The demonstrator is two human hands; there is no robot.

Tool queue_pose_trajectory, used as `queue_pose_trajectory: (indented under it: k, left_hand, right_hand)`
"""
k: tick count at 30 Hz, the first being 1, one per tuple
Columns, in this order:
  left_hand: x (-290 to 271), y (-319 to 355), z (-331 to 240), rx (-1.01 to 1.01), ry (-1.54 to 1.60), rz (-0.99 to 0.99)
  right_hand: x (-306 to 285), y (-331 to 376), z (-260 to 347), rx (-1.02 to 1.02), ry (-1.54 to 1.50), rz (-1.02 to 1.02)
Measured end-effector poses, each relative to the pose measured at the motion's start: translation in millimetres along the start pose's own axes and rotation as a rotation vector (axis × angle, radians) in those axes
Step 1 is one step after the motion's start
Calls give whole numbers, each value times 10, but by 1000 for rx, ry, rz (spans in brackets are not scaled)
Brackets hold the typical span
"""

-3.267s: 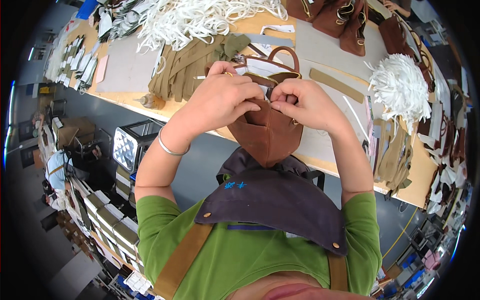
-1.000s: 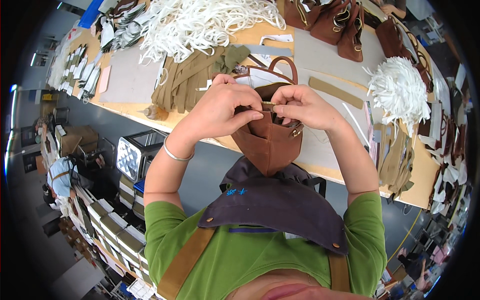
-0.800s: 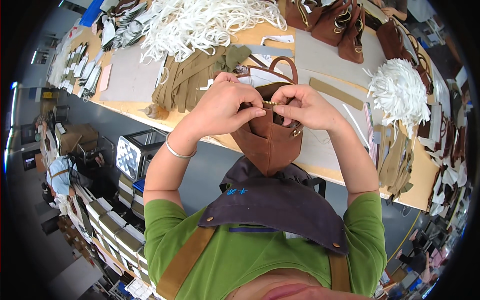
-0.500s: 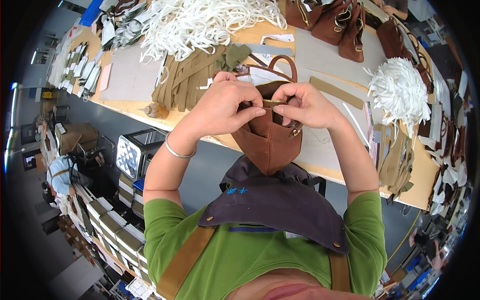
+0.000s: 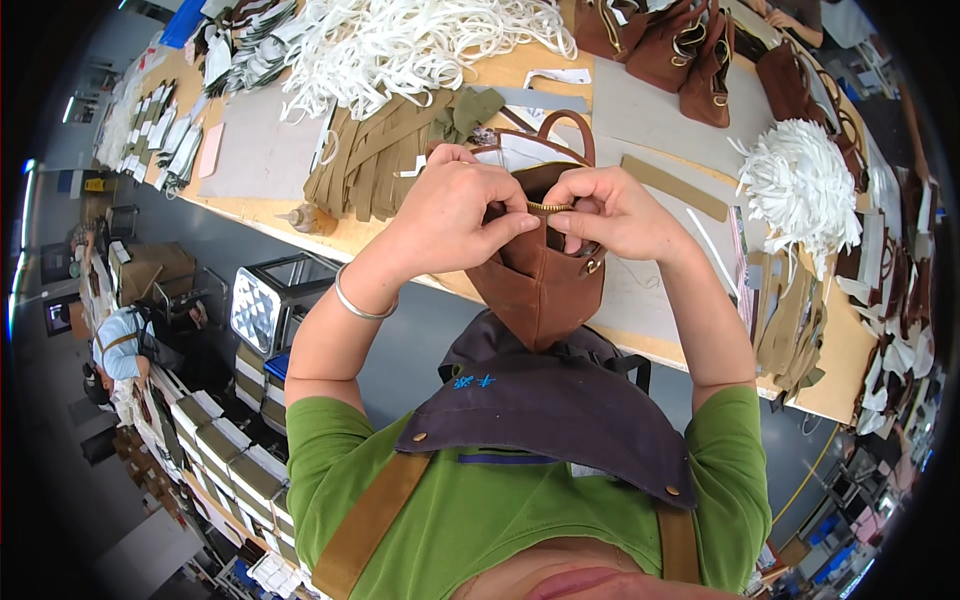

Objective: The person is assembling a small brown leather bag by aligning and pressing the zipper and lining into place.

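Brown leathery bag [image 5: 537,300], tapered, golden toothed zipper [image 5: 550,207]

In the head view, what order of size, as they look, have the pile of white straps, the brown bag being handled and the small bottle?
1. Pile of white straps, cut off at the top
2. Brown bag, partly hidden
3. Small bottle

At the near edge of the smooth wooden table [image 5: 838,372], the bag [image 5: 540,292] looks like matt leather, its zip teeth [image 5: 551,207] glossy metal; toward the far edge, white strips [image 5: 400,45] look like matt cloth.
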State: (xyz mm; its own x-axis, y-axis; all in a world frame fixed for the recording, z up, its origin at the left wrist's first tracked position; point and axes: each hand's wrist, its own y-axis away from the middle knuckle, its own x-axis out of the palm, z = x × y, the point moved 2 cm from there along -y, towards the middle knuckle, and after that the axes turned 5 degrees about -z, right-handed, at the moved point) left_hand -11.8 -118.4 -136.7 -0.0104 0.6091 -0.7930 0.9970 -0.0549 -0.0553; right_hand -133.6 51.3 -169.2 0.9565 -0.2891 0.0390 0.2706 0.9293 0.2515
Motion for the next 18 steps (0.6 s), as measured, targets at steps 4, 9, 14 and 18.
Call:
queue_pose_trajectory:
  k: [4, 9, 14, 18]
  left_hand:
    - [4, 6, -5, -1, -12, -15]
    - [25, 16, -7, 50, 24, -90]
    - [16, 31, -17, 35, 33, -85]
    - [25, 24, -33, 23, 25, -112]
  right_hand:
    - [-5, 1, -20, -19, -17, -5]
    - [6, 4, -38, -36, -28, 0]
    - [18, 11, -41, -35, -17, -14]
    - [27, 21, -23, -32, -23, -33]
